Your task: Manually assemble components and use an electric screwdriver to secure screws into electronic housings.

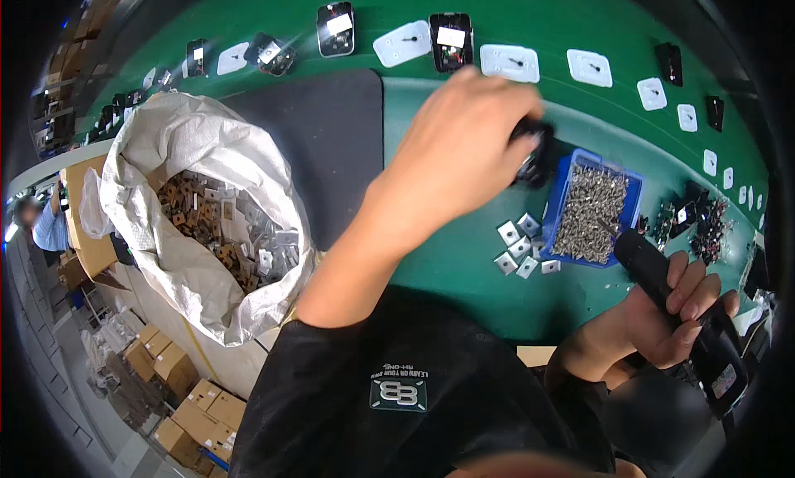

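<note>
My left hand point(472, 134) reaches over the green bench, its fingers closed round a small black part point(534, 155), blurred and partly hidden by the hand. My right hand point(675, 312) grips a black power screwdriver point(654, 271) at the lower right. The screwdriver's bit points at a blue tray point(634, 198) full of small silver screws point(590, 213); I cannot tell whether it touches them. Left of the tray lie several small square metal plates with a hole in the middle point(519, 247).
A white woven sack point(236, 151) of small metal parts stands left, beside a dark mat point(335, 138). Black housings point(335, 29) and white plates point(508, 64) line the green belt beyond. Wired parts point(704, 225) lie right. Cardboard boxes point(211, 416) and another person point(50, 225) are at left.
</note>
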`<state>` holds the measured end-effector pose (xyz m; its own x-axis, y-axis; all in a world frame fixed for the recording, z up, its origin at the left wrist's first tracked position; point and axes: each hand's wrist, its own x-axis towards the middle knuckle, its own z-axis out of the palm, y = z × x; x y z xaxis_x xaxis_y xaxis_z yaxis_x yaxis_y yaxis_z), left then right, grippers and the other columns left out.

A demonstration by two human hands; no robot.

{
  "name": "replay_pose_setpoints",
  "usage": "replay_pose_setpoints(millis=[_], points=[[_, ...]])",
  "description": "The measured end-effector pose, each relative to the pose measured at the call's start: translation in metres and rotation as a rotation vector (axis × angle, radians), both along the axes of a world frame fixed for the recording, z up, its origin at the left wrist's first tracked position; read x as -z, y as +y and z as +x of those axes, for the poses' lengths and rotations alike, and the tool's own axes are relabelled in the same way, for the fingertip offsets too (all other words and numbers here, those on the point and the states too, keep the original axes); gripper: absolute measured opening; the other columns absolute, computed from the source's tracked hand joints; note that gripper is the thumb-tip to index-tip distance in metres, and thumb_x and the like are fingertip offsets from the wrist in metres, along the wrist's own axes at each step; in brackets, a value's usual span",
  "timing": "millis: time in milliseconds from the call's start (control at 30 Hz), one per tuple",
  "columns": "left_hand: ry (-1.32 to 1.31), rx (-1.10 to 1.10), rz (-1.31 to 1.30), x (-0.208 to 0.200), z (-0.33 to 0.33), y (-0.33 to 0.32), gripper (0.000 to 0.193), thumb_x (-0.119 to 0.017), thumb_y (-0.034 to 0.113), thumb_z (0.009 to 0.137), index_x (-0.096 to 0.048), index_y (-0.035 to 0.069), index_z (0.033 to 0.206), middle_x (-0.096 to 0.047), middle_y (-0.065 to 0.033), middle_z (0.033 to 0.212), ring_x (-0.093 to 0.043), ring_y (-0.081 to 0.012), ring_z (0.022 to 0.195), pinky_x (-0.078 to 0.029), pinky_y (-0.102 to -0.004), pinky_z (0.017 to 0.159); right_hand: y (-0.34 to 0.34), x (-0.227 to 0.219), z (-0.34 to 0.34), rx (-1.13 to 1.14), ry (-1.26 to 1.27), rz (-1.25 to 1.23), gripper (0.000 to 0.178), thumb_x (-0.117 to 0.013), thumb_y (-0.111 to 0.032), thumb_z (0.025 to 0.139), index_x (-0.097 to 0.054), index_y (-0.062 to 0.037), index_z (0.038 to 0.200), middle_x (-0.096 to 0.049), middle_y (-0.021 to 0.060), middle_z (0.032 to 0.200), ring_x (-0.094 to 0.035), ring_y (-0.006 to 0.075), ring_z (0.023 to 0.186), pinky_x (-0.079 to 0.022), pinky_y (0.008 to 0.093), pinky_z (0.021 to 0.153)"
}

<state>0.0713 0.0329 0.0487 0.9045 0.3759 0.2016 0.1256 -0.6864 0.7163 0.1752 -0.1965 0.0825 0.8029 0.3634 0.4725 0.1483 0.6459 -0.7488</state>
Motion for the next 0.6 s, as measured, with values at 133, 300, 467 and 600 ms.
replay_pose_setpoints(millis=[133, 300, 467, 600], points=[[0.152, 0.024, -0.146, 0.031, -0.035, -0.01, 0.02, -0.069, 0.009, 0.073, -0.062, 0.003, 0.091, -0.061, -0.0127, 0.088, -0.058, -0.0316, 0.084, -0.046, -0.0369, 0.075, 0.008, -0.007, -0.003, -0.06, -0.034, -0.065, 0.045, -0.067, -0.018, 0.077, -0.046, -0.015, 0.117, -0.046, -0.0055, 0.077, -0.041, 0.0084, 0.066, -0.032, 0.0293, 0.069], [0.134, -0.027, -0.073, 0.033, -0.034, -0.014, 0.03, -0.07, 0.01, 0.073, -0.063, 0.005, 0.102, -0.061, -0.012, 0.095, -0.058, -0.0283, 0.091, -0.046, -0.0348, 0.078, 0.017, -0.016, -0.012, -0.146, 0.021, 0.03, 0.04, -0.066, -0.015, 0.073, -0.053, -0.0151, 0.111, -0.054, -0.0064, 0.079, -0.047, 0.0061, 0.067, -0.035, 0.0249, 0.073], [-0.123, 0.092, 0.078, 0.009, -0.031, -0.04, 0.043, -0.077, 0.018, 0.061, -0.064, 0.014, 0.102, -0.058, -0.001, 0.103, -0.052, -0.0224, 0.099, -0.031, -0.0373, 0.089, 0.011, -0.023, -0.019, -0.241, 0.026, 0.017, 0.041, -0.069, -0.015, 0.072, -0.054, -0.0159, 0.11, -0.055, -0.0063, 0.08, -0.05, 0.006, 0.067, -0.037, 0.0235, 0.072], [-0.243, 0.146, 0.07, 0.013, -0.025, -0.065, 0.037, -0.078, 0.021, 0.061, -0.069, 0.013, 0.096, -0.064, 0.0013, 0.089, -0.055, -0.0179, 0.086, -0.033, -0.0314, 0.083, 0.01, -0.029, -0.021, -0.244, 0.03, 0.059, 0.043, -0.072, -0.015, 0.07, -0.055, -0.0153, 0.109, -0.056, -0.0062, 0.077, -0.052, 0.0064, 0.066, -0.039, 0.0234, 0.071]])
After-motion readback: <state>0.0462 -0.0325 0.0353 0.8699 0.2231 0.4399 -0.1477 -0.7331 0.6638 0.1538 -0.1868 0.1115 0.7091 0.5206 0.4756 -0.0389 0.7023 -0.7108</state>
